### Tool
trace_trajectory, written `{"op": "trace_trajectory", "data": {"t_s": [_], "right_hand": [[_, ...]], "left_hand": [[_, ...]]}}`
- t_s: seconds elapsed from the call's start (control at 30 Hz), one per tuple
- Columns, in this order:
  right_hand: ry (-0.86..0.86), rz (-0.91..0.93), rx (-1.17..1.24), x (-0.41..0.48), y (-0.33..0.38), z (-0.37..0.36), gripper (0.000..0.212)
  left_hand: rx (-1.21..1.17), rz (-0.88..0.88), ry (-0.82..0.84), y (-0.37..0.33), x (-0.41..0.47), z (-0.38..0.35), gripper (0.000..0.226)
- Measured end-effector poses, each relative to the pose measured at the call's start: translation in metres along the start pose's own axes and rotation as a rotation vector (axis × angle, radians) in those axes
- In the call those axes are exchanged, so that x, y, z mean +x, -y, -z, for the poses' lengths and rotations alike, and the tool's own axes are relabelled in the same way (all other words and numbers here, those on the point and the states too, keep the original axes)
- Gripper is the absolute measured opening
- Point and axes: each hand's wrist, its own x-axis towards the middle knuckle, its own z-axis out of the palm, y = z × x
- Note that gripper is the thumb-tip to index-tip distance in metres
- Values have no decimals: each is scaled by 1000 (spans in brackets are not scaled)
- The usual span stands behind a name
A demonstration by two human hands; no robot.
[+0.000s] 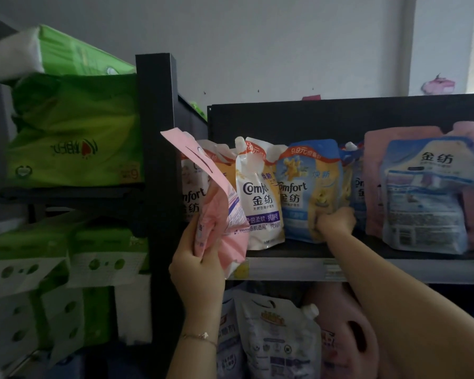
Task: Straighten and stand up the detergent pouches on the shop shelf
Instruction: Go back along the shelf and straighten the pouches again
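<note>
The pink pouch (219, 214) is gripped by the left hand (200, 272); the blue pouch (307, 192) on the shelf (367, 253) is grasped by the right hand (335, 221).

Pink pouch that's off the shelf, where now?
Head view, left of centre: the left hand holds the pink pouch in front of the shelf, beside the black upright.

Up & left of the left hand (200, 272): big green tissue packs (74, 127) stacked on a dark ledge (66, 194), top one tilted. Below-left of that hand, more green/white packs (66, 269) w/ round holes in the wrap. Pink jug (348, 337) w/ handle hole sits below the right hand (335, 221); grey wall (285, 50) above both hands, pink sticker (438, 84) far up-right
</note>
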Motion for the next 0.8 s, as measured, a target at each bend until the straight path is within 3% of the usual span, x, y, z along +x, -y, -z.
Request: {"op": "trace_trajectory", "data": {"t_s": [0.17,0.3,0.37,0.43,0.53,0.63,0.8], "right_hand": [[-179,-56,25,18,-9,23,52],[-221,-5,23,23,-7,33,52],[-233,129,13,8,-2,30,51],[-212,346,-20,-16,3,25,37],[112,612,-95,-51,7,8,21],[504,685,-202,-71,10,-13,57],[517,568,-166,-79,15,-33,119]], "left_hand": [[-19,-11,11,1,0,5,36],[-29,-8,16,2,0,5,35],[4,-9,8,4,0,4,36],[30,0,8,4,0,3,36],[28,19,16,4,-2,2,38],[17,15,17,1,-3,3,38],[1,11,28,-2,-3,7,37]]}}
